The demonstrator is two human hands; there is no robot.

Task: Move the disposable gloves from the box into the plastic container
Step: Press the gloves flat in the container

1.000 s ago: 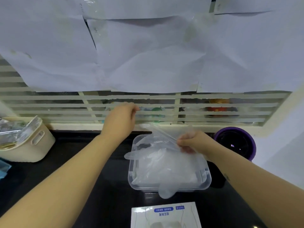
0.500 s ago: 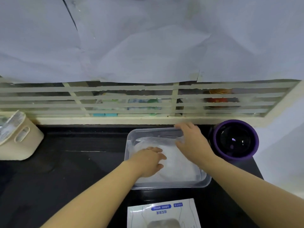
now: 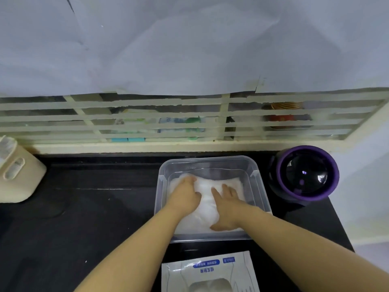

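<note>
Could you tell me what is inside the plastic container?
A pile of clear disposable gloves, pressed down by the left hand and right hand. Anything beneath the pile is covered.

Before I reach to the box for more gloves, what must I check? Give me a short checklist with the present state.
1. All gloves inside the container: ok, none hangs over the rim.
2. Hands free: not ok, left hand and right hand press on the gloves.
3. The container flat on the counter: ok.
4. The box near, opening upward: ok.
5. More gloves in the box: cannot tell, the frame cuts the opening.
</note>
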